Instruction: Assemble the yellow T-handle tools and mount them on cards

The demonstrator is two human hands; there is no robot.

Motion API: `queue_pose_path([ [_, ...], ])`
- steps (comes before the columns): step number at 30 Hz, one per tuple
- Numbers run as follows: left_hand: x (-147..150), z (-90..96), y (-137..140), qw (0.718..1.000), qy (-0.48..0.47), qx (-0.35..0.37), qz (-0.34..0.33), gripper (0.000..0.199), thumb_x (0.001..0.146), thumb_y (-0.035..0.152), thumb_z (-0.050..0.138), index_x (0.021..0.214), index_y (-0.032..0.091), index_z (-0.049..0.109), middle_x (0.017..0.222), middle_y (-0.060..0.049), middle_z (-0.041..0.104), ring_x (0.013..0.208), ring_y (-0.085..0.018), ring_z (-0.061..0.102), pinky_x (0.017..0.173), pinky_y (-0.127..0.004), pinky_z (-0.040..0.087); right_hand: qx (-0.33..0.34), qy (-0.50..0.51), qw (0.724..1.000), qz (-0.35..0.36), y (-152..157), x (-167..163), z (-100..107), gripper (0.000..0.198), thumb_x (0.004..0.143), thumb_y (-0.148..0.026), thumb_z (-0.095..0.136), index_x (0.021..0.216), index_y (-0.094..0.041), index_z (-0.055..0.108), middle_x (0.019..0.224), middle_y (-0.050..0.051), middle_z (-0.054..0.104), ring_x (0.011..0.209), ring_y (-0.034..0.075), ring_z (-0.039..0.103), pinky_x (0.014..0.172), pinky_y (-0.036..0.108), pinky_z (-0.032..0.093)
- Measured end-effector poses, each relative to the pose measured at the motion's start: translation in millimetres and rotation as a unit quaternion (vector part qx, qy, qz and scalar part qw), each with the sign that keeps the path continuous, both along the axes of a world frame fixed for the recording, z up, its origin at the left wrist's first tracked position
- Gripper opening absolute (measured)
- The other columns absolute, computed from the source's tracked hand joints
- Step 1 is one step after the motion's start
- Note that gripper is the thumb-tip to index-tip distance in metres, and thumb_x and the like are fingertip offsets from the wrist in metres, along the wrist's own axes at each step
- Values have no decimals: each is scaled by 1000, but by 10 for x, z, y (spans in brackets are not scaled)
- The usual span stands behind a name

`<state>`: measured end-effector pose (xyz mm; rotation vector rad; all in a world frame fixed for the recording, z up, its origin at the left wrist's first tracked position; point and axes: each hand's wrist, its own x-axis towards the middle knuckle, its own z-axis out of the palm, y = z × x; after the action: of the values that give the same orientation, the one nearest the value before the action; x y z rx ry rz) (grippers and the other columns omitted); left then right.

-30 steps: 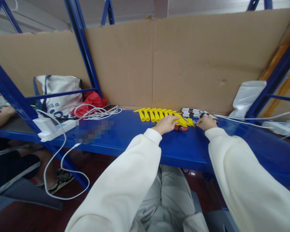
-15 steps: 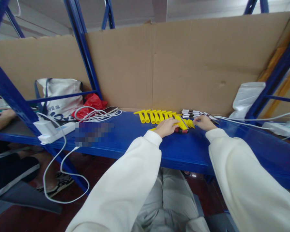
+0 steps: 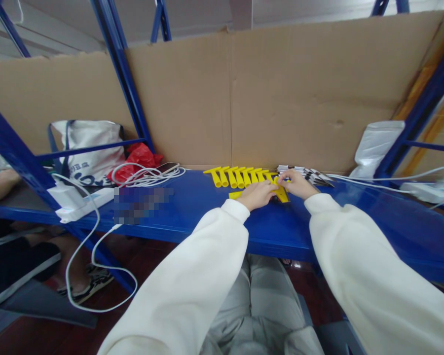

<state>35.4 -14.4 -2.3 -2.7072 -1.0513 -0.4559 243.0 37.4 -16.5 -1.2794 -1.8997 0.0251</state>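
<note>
My left hand [image 3: 258,195] is closed around a yellow T-shaped plastic tool [image 3: 282,195] that looks like a scraper, low over the blue table. My right hand [image 3: 299,184] is right beside it, its fingertips pinched at the tool's upper part. Whatever those fingertips hold is too small to make out. Behind my left hand stands a row of several similar yellow T-shaped tools [image 3: 240,178], hollow handle ends facing me. Another yellow piece [image 3: 235,195] shows partly from under my left wrist. Black-and-white strips [image 3: 320,178] lie fanned out behind my right hand.
A cardboard sheet [image 3: 281,93] walls off the back of the blue table [image 3: 192,207]. Coiled white cables [image 3: 144,176], a phone [image 3: 168,168], a red bag [image 3: 142,155], a cloth bag [image 3: 91,148] and a power strip [image 3: 91,203] occupy the left. A white pouch [image 3: 379,148] leans at right.
My right hand has moved left from the black-and-white strips to the yellow tool in my left hand. Small yellow pieces and dark red ones seen near the tool before are now mostly covered.
</note>
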Motion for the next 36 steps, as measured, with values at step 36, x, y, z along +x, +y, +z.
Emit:
queue_pose_path([
  [36, -26, 14, 8, 997, -35, -34, 67, 54, 105, 27, 40, 158, 18, 36, 143, -17, 63, 122, -30, 67, 100, -43, 53, -218, 226, 948, 47, -376, -227, 174, 44, 56, -61, 82, 59, -21, 62, 66, 1, 64, 68, 17, 56, 69, 32, 47],
])
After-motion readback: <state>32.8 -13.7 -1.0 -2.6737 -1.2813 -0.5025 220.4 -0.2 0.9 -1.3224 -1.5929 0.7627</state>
